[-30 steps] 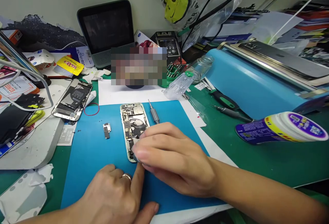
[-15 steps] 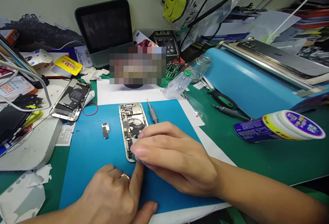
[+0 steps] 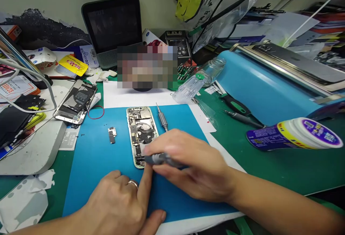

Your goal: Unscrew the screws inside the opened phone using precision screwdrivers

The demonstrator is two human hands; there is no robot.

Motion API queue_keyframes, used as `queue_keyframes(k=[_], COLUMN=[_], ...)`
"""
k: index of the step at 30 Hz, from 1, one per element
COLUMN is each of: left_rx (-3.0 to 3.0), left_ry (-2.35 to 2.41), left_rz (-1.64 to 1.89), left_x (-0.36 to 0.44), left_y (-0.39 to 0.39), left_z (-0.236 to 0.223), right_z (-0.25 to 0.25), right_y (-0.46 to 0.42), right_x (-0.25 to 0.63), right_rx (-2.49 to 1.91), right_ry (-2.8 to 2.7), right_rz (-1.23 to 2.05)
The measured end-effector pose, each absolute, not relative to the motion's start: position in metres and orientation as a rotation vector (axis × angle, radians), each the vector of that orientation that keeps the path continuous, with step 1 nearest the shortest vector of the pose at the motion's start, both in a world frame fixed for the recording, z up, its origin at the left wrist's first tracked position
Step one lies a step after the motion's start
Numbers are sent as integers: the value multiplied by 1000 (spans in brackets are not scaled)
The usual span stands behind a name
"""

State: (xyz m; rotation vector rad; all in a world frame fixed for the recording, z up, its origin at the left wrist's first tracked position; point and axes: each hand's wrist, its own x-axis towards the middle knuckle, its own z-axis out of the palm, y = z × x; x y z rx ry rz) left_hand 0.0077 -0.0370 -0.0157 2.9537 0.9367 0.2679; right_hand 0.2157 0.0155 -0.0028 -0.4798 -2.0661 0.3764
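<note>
An opened phone body (image 3: pixel 137 123) lies on the blue mat, its circuit boards and inner parts exposed. My left hand (image 3: pixel 121 195) rests at its lower end, index finger stretched to the bottom edge and thumb apart, holding nothing. In my right hand (image 3: pixel 194 166) a grey screwdriver (image 3: pixel 157 159) is gripped, lying low and tilted across the phone's lower end. Its tip is too small to make out. A second screwdriver (image 3: pixel 162 119) lies beside the phone's right edge. Left of the phone sit a small metal bracket piece (image 3: pixel 111 134) and some tiny screws (image 3: pixel 82 134).
A detached phone screen (image 3: pixel 77 102) leans on a white machine at left, near a red rubber band (image 3: pixel 96 112). At right stand a purple tub (image 3: pixel 293 134) and a blue machine (image 3: pixel 264 80) carrying a phone. A dark display (image 3: pixel 113 26) stands behind.
My right hand has turned and lifted slightly, so more of the screwdriver's grey handle shows. My left hand stays at the phone's bottom edge. The whole view has shifted slightly.
</note>
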Motion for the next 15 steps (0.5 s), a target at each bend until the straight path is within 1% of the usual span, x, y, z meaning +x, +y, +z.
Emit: queue_keyframes(k=[5,12,15], left_rx=[2986,2962,2966], left_ry=[938,910,909], left_rz=[190,186,190], left_x=[8,7,7], left_y=[-37,-36,-36], left_z=[-15,-15,-14], right_z=[1,10,10], right_y=[38,69,70], right_x=[241,276,282], right_rx=[-826,-1000,-1043], right_ry=[-1779,-2389,-2544], right_rz=[74,-143,-136])
